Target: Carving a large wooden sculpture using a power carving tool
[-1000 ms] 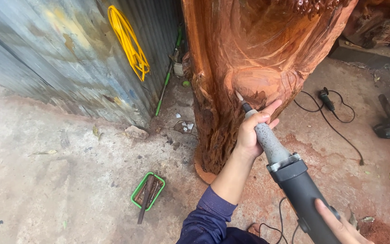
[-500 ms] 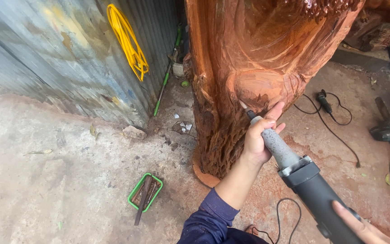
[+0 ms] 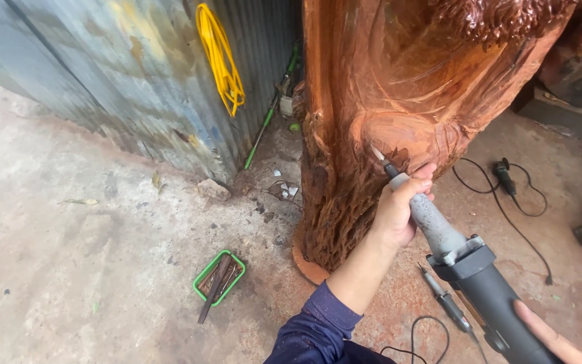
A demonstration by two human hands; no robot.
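1. The left hand (image 3: 399,209) is wrapped tight around the grey neck of a power carving tool (image 3: 469,269), fingers curled over it and thumb side up.
2. The right hand (image 3: 554,337) shows only at the bottom right edge, fingers laid along the dark rear body of the same tool; how firmly it grips cannot be told.
3. The tool slants up to the left, and its thin bit (image 3: 378,155) touches the carved wood.
4. That wood is a tall reddish-brown carved trunk (image 3: 385,87), standing upright on the dusty ground just in front of the hands, with a rounded hollow shape cut where the bit meets it.
5. A dark blue sleeve (image 3: 318,330) covers the left forearm.
6. A second slim tool (image 3: 446,303) lies on the ground under the left arm, with a black cable beside it.
7. A small green tray (image 3: 218,278) of metal pieces sits on the concrete to the left, well apart from the trunk.
8. A yellow cord (image 3: 220,57) hangs on the corrugated metal wall (image 3: 102,74) behind.
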